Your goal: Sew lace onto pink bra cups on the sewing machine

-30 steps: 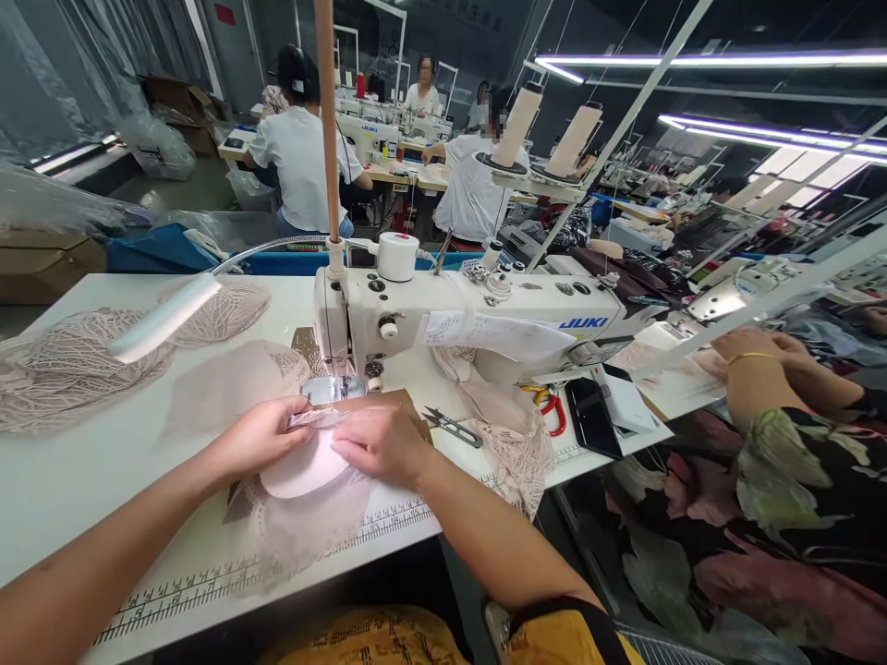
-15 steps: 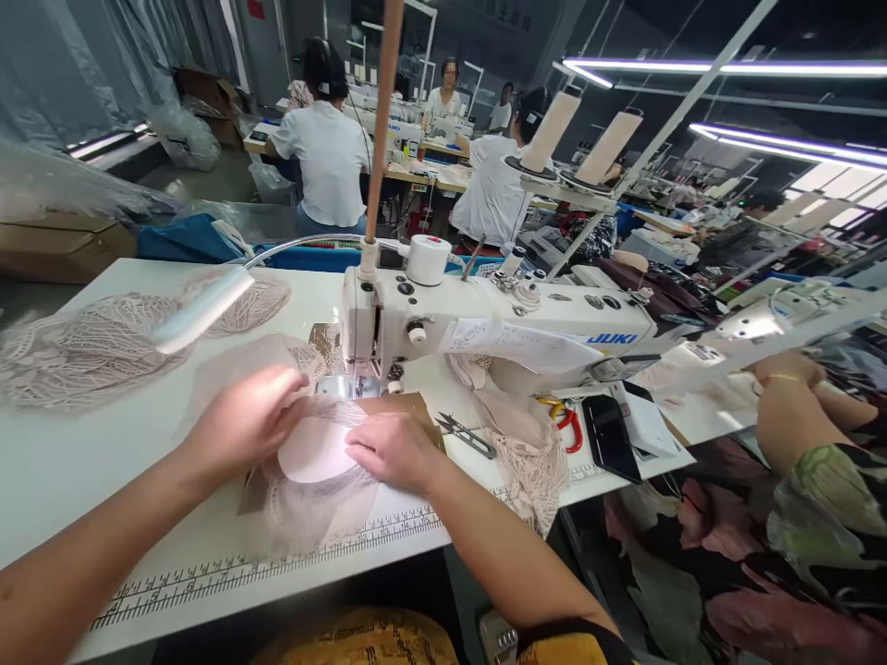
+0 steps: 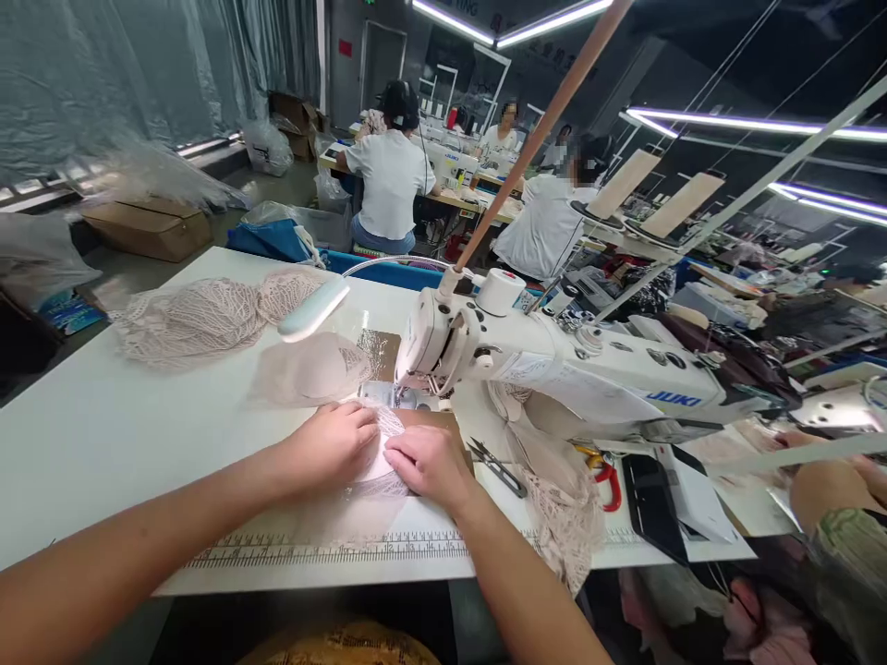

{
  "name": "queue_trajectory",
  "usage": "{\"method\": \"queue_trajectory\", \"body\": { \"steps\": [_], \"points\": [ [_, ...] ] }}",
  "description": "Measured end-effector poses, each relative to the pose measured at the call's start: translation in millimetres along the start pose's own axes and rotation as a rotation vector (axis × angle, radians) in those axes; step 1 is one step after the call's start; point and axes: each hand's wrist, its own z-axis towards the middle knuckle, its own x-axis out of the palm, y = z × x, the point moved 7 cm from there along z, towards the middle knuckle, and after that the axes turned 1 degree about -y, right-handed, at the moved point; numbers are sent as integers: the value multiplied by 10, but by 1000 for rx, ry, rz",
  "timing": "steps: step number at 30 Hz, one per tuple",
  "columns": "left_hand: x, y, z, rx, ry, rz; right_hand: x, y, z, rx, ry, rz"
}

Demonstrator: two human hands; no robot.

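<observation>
My left hand (image 3: 334, 444) and my right hand (image 3: 431, 464) lie close together on a pale pink lace piece with a padded cup (image 3: 380, 462), just in front of the needle plate of a white Juki sewing machine (image 3: 554, 360). The fingers of both hands curl and press down on the fabric, holding it on the white table (image 3: 103, 443). Sheer lace spreads from under my hands toward the printed ruler (image 3: 333, 550) at the table's front edge.
A heap of lace pieces (image 3: 208, 314) and a cup piece (image 3: 315, 369) lie at the left behind a gooseneck lamp (image 3: 315, 309). Thread snips (image 3: 495, 465), red-handled scissors (image 3: 606, 480), a black phone (image 3: 651, 503) and hanging lace (image 3: 554, 508) lie to the right. Other people sew behind.
The view has swung to the left. My left hand has moved in closer to my right, and the two now cover most of the cup near the needle.
</observation>
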Motion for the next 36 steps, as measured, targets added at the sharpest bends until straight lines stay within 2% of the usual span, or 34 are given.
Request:
{"method": "queue_trajectory", "body": {
  "steps": [3, 8, 15, 18, 25, 32, 36],
  "points": [
    [-1, 68, -1, 89, 75, -50, -9, -5, -1, 0, -13, 3],
    [13, 148, 40, 232, 118, -119, -4, -33, 1, 43, 5, 6],
    [1, 79, 75, 337, 152, -175, 26, -100, 0, 112, 34, -43],
    [-22, 74, 83, 315, 143, -132, 31, -114, 0, 131, 56, -64],
    [44, 132, 94, 150, 144, -8, 25, -135, -5, 158, 69, -57],
    [107, 98, 123, 113, 193, 74, -15, -216, -17, 261, -10, -36],
    [143, 108, 156, 102, 231, 102, -11, -246, -5, 274, -9, -60]
  ]
}}
